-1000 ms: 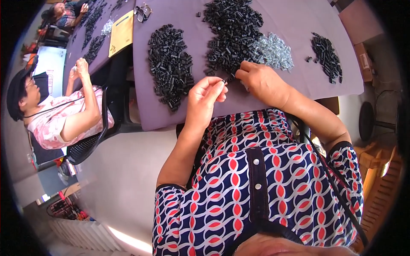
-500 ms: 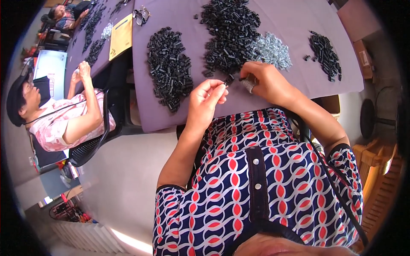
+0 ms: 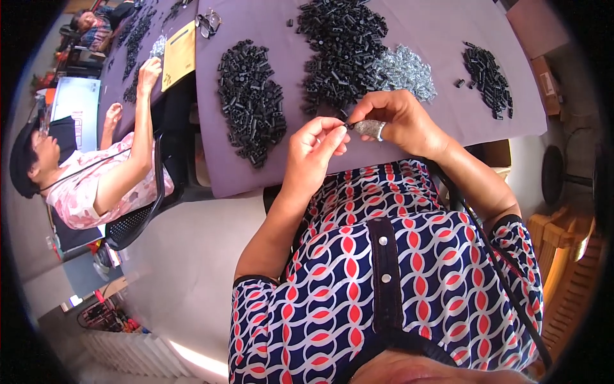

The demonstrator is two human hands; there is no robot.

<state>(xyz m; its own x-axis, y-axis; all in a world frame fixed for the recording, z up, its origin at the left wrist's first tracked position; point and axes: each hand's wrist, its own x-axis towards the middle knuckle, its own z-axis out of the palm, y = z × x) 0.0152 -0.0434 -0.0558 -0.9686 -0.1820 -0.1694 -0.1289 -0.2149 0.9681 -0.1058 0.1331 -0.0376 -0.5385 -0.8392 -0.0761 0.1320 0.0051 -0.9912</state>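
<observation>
My left hand pinches a small black piece between thumb and fingers. My right hand meets it there, its fingertips also closed on the small black piece; grey wrapping covers its thumb. Fingers hide most of the piece, so its exact shape does not show. Just beyond my hands is a large heap of black cylindrical parts. Against its right side lies a pile of small clear or silvery pieces. Left of my left hand spreads another heap of black parts.
A smaller group of black parts lies on the right of the purple-grey tablecloth. Eyeglasses and a yellow envelope are at the left. A co-worker sits left, reaching over the table; another person sits farther back.
My right hand has moved left from beside the heap to meet my left hand at the small black piece. The near co-worker's hands have separated, one reaching toward the clear pieces.
</observation>
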